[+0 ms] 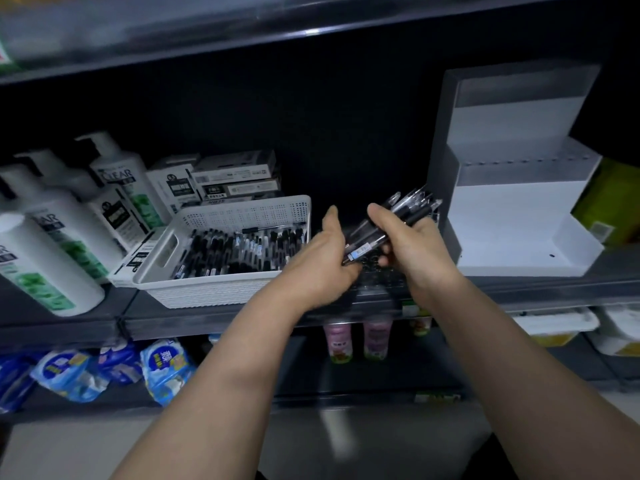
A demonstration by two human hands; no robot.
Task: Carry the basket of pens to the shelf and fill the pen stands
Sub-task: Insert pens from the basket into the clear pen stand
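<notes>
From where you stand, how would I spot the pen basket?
Look at the dark middle shelf. Right of the white shampoo bottles sits a white basket. Unlike the boxes behind it, it has perforated walls and holds black pens.

Single head view, wide-angle. Faces forward and slightly down at the dark shelf (214,323), close in. Forearms enter from the bottom edge. Left hand (329,258), right hand (415,251) and pens (408,209) sit mid-frame, with the basket (214,292) just left of them.
</notes>
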